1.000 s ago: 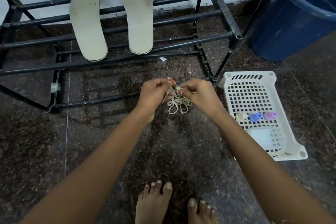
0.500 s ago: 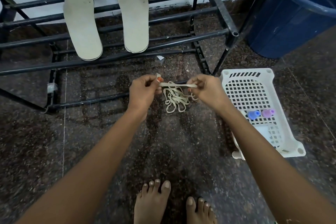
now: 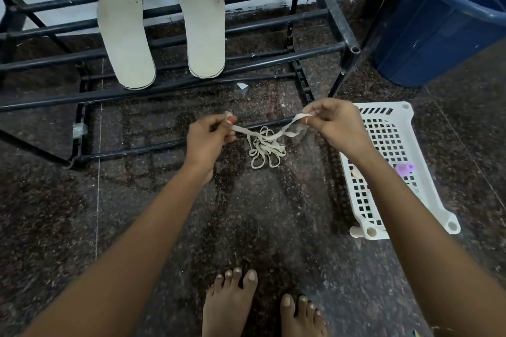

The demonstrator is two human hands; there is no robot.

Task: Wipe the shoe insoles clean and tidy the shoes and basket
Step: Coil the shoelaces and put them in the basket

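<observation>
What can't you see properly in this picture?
In the head view:
- the bucket: cut off by the top and right edges.
- the basket: partly hidden by the right forearm; the purple thing inside is too small to name.
- the lace: too tangled to tell whether it is one or two.
- the rack: cut off by the left edge.

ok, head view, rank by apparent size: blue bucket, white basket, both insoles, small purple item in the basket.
1. Blue plastic bucket, though cropped.
2. White perforated plastic basket.
3. Left pale flat insole and right pale flat insole: alike, unranked.
4. Small purple object.
</observation>
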